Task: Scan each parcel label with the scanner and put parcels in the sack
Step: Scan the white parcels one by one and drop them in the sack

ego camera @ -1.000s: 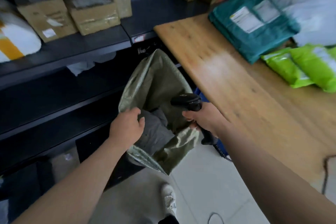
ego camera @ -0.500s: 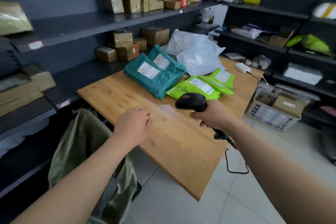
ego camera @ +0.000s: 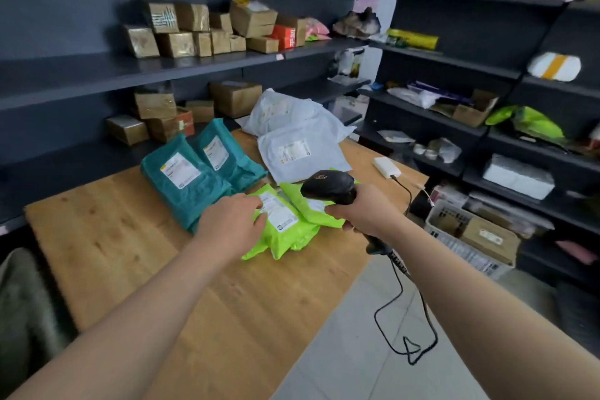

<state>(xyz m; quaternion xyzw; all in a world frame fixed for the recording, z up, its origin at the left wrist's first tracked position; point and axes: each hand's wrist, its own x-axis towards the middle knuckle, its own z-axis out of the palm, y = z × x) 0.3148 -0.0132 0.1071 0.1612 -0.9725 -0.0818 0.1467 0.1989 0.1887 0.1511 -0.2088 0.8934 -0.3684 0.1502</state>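
Your right hand (ego camera: 367,214) has its grip clamped around the handle of the black barcode scanner (ego camera: 328,187), whose head hangs just above the lime-green parcels. The scanner's cable (ego camera: 406,302) drops past the edge of the wooden tabletop (ego camera: 130,237) and loops over the tiled floor.

Your left hand (ego camera: 232,224) lies on the nearer lime-green parcel (ego camera: 292,237). Its fingers are bent over the parcel's left edge and the fingertips touch the white label (ego camera: 277,213). You cannot tell from this view whether that grip has closed on the mailer or only rests there.

The second lime-green parcel (ego camera: 302,204) lies touching the first, partly hidden under the scanner. To their left, two teal parcels (ego camera: 185,178) overlap each other, labels up. Farther back on the tabletop sit two white poly mailers (ego camera: 302,149), one stacked behind the other.

The olive sack (ego camera: 22,302) stands at the tabletop's left end, below its surface and well apart from both hands. Dark shelves behind hold cardboard boxes (ego camera: 181,32).
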